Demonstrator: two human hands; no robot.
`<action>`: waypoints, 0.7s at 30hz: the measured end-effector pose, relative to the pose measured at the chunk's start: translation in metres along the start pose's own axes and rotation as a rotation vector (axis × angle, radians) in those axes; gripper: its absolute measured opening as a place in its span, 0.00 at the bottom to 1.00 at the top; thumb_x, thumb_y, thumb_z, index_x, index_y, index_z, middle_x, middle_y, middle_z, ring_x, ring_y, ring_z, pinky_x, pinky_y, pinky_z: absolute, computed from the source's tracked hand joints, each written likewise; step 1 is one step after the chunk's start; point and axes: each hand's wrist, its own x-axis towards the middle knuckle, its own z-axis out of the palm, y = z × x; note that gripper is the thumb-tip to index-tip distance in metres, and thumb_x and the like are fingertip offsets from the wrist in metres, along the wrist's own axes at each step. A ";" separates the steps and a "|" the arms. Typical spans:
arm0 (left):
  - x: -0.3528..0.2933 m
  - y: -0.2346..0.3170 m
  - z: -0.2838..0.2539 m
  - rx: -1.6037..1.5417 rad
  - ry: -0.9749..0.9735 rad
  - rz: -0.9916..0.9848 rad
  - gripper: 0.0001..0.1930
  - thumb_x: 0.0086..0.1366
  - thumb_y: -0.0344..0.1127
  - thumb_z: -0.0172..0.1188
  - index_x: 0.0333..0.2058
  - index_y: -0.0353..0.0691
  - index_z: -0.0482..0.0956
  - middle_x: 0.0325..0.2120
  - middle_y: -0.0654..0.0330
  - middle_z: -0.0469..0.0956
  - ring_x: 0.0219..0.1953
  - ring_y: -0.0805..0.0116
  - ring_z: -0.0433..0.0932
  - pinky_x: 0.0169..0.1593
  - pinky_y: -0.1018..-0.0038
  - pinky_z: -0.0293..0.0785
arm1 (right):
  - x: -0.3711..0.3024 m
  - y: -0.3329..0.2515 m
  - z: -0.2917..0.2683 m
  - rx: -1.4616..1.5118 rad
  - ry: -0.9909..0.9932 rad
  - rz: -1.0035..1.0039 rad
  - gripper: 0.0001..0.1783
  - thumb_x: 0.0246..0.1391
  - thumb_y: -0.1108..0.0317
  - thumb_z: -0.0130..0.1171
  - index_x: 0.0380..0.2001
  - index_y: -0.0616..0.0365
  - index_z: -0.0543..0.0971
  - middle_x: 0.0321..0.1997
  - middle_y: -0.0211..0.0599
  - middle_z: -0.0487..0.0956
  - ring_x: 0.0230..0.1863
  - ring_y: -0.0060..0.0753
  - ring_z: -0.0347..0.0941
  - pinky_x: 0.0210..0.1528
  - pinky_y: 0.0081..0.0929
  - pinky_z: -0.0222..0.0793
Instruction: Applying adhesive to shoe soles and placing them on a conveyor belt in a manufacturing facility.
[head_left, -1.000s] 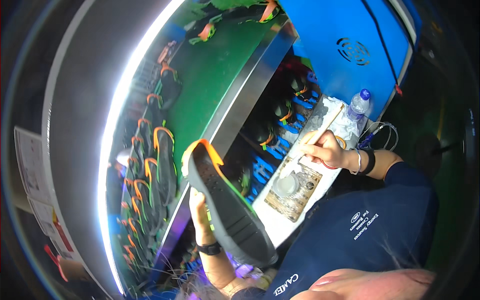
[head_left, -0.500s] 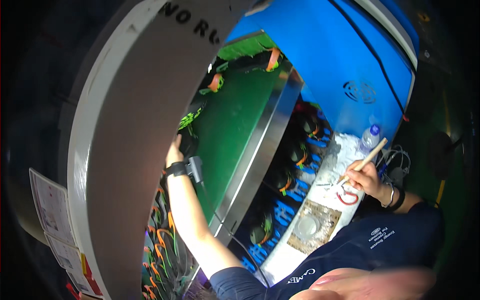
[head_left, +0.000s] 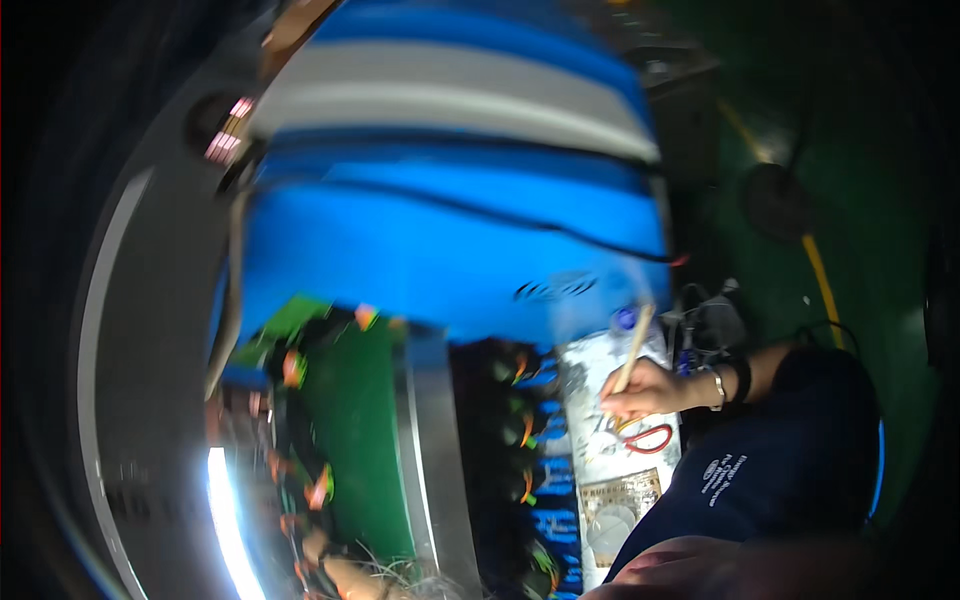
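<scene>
My right hand (head_left: 640, 390) is closed round a pale wooden stick (head_left: 638, 345), which looks like a brush handle; its lower end is hidden by my fingers. It is tilted above a white worktop (head_left: 590, 395). Just below that hand lies a red looped handle (head_left: 650, 438), like that of scissors. Low on the left, my left hand (head_left: 316, 546) reaches in beside the green conveyor belt (head_left: 350, 440), near dark shoes with orange and green parts (head_left: 318, 487). Blur and the lower edge hide what its fingers do.
A large blue machine housing (head_left: 430, 240) with black cables rises ahead. A metal rail (head_left: 440, 450) edges the belt. Dark shoes (head_left: 520, 430) sit in a row with blue pieces. A round translucent dish (head_left: 610, 525) and a blue-capped bottle (head_left: 626, 320) stand on the worktop.
The view has swung round, so the belt now runs more upright and the blue housing fills the top. My left hand appears lower, near the bottom edge. My right hand still holds the stick.
</scene>
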 end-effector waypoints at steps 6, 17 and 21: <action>0.001 0.077 -0.036 -0.077 -0.104 0.063 0.28 0.52 0.52 0.51 0.43 0.35 0.66 0.42 0.47 0.68 0.42 0.55 0.67 0.46 0.68 0.63 | -0.006 -0.009 -0.007 -0.076 0.020 -0.032 0.11 0.49 0.66 0.53 0.29 0.64 0.72 0.17 0.29 0.69 0.15 0.13 0.63 0.15 0.11 0.56; -0.037 0.067 -0.079 -0.211 -0.190 0.235 0.33 0.49 0.53 0.54 0.49 0.38 0.60 0.47 0.45 0.63 0.49 0.52 0.61 0.50 0.64 0.59 | 0.006 0.000 0.014 0.024 -0.157 0.087 0.07 0.50 0.70 0.51 0.29 0.64 0.72 0.21 0.26 0.69 0.19 0.12 0.62 0.19 0.11 0.58; -0.064 0.048 -0.092 -0.364 -0.343 0.227 0.35 0.48 0.53 0.55 0.51 0.39 0.58 0.49 0.44 0.61 0.52 0.51 0.59 0.51 0.62 0.58 | 0.008 0.003 0.014 -0.075 -0.140 0.022 0.06 0.47 0.74 0.52 0.27 0.68 0.73 0.20 0.32 0.72 0.17 0.15 0.66 0.16 0.13 0.59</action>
